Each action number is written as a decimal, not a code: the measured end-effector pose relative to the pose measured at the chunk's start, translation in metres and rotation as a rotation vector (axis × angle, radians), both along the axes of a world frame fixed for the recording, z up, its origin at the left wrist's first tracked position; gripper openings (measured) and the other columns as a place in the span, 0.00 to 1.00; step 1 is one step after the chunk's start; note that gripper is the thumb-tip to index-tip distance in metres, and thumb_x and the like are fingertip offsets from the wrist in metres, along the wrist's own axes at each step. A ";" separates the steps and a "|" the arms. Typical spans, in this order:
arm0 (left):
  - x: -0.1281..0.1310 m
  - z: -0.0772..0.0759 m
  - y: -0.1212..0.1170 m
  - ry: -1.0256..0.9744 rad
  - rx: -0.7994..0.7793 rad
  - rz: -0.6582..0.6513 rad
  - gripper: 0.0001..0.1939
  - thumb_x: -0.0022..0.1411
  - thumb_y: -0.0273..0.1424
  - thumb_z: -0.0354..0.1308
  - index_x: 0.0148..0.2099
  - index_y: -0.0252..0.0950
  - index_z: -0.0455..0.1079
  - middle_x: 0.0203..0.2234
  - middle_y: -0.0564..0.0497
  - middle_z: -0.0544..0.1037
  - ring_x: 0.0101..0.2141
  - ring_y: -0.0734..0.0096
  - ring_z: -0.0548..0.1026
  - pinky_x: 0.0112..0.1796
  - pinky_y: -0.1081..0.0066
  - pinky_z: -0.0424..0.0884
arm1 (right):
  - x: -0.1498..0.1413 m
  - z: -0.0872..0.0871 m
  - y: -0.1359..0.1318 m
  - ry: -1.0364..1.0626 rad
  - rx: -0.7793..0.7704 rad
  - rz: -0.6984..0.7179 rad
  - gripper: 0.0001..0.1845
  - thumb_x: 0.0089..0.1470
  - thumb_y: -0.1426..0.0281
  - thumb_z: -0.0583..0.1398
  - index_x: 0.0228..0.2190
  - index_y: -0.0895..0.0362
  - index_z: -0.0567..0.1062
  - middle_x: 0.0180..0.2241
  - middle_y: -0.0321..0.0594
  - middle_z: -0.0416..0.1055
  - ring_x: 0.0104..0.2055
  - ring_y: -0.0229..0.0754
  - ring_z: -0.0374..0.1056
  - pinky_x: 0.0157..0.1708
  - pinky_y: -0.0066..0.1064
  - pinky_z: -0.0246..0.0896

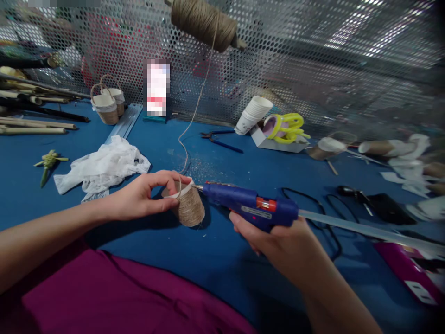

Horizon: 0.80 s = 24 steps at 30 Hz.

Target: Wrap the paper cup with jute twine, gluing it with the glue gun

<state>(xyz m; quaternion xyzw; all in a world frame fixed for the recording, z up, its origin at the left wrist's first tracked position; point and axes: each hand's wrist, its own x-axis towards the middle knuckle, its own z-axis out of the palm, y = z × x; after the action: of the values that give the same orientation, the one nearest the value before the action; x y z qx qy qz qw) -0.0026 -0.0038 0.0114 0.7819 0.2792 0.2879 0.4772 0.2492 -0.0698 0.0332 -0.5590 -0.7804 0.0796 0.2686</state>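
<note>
My left hand (153, 195) grips the rim of a paper cup (190, 209) wrapped in brown twine, fingers inside and thumb outside. The cup tilts over the blue table, its white rim bare of twine. A strand of twine (189, 123) runs from the cup up to a large spool (203, 23). In my right hand (274, 241) is a blue hot glue gun (239, 199), with a long clear glue stick (347, 223) out of its back. Its metal nozzle is at the cup's rim; whether it touches I cannot tell.
White lace fabric (107, 164) lies left, near finished twine cups (106, 109) with handles. Pliers (222, 140), stacked paper cups (253, 115) and a yellow-ringed roll (285, 126) sit at the back. A black cord (327, 204) loops at right. Perforated metal mesh (292, 55) stands behind.
</note>
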 end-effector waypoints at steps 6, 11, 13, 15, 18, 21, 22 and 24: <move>0.000 0.000 0.000 0.001 -0.008 0.000 0.06 0.59 0.29 0.54 0.30 0.35 0.62 0.48 0.43 0.71 0.52 0.64 0.67 0.51 0.64 0.64 | -0.008 0.002 -0.006 0.237 -0.232 -0.081 0.15 0.48 0.63 0.58 0.15 0.54 0.66 0.10 0.28 0.61 0.11 0.32 0.57 0.11 0.26 0.54; 0.001 0.000 0.000 -0.004 -0.008 0.003 0.06 0.60 0.28 0.53 0.30 0.35 0.61 0.48 0.42 0.71 0.52 0.64 0.67 0.51 0.63 0.64 | -0.009 0.004 -0.006 0.239 -0.242 -0.103 0.16 0.47 0.64 0.59 0.13 0.53 0.63 0.10 0.28 0.59 0.11 0.32 0.55 0.12 0.26 0.53; 0.001 0.000 0.001 -0.005 -0.005 0.004 0.07 0.60 0.28 0.53 0.29 0.34 0.61 0.47 0.42 0.71 0.52 0.63 0.67 0.50 0.63 0.64 | -0.010 0.005 -0.007 0.207 -0.230 -0.084 0.16 0.48 0.64 0.57 0.14 0.54 0.64 0.10 0.28 0.59 0.11 0.32 0.55 0.13 0.26 0.54; 0.001 -0.002 0.001 -0.018 0.003 0.000 0.07 0.60 0.28 0.54 0.29 0.34 0.61 0.46 0.42 0.72 0.52 0.63 0.67 0.50 0.63 0.64 | -0.010 0.004 -0.007 0.184 -0.209 -0.054 0.15 0.49 0.64 0.57 0.14 0.54 0.65 0.10 0.28 0.59 0.12 0.32 0.55 0.14 0.26 0.55; 0.000 -0.003 0.002 -0.038 0.017 -0.011 0.07 0.59 0.29 0.54 0.30 0.34 0.62 0.46 0.41 0.72 0.52 0.62 0.67 0.50 0.63 0.64 | -0.010 0.004 -0.006 0.161 -0.174 -0.052 0.15 0.49 0.64 0.58 0.14 0.54 0.65 0.10 0.29 0.60 0.13 0.33 0.57 0.15 0.26 0.56; 0.000 -0.004 0.002 -0.034 0.024 -0.011 0.06 0.60 0.29 0.54 0.30 0.34 0.62 0.47 0.41 0.71 0.52 0.62 0.67 0.50 0.63 0.64 | -0.010 0.003 -0.006 0.158 -0.136 -0.013 0.13 0.48 0.65 0.58 0.16 0.53 0.67 0.12 0.29 0.62 0.13 0.33 0.58 0.16 0.26 0.57; 0.000 -0.004 0.002 -0.031 0.025 -0.009 0.06 0.60 0.29 0.54 0.30 0.34 0.62 0.47 0.41 0.71 0.52 0.62 0.67 0.50 0.62 0.64 | -0.010 0.003 -0.006 0.160 -0.125 0.000 0.12 0.49 0.66 0.58 0.17 0.53 0.67 0.12 0.29 0.63 0.13 0.34 0.59 0.16 0.26 0.58; 0.000 -0.003 0.002 -0.032 0.027 -0.004 0.06 0.60 0.29 0.54 0.30 0.34 0.62 0.48 0.42 0.71 0.52 0.62 0.67 0.51 0.62 0.64 | -0.012 0.002 -0.007 0.159 -0.113 0.019 0.11 0.49 0.66 0.57 0.18 0.53 0.67 0.13 0.30 0.64 0.14 0.34 0.60 0.17 0.26 0.59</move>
<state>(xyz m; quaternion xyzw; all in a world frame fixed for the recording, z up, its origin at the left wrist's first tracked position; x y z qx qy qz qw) -0.0021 -0.0015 0.0081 0.7843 0.2661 0.3032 0.4713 0.2376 -0.0771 0.0349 -0.5576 -0.7563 0.1700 0.2969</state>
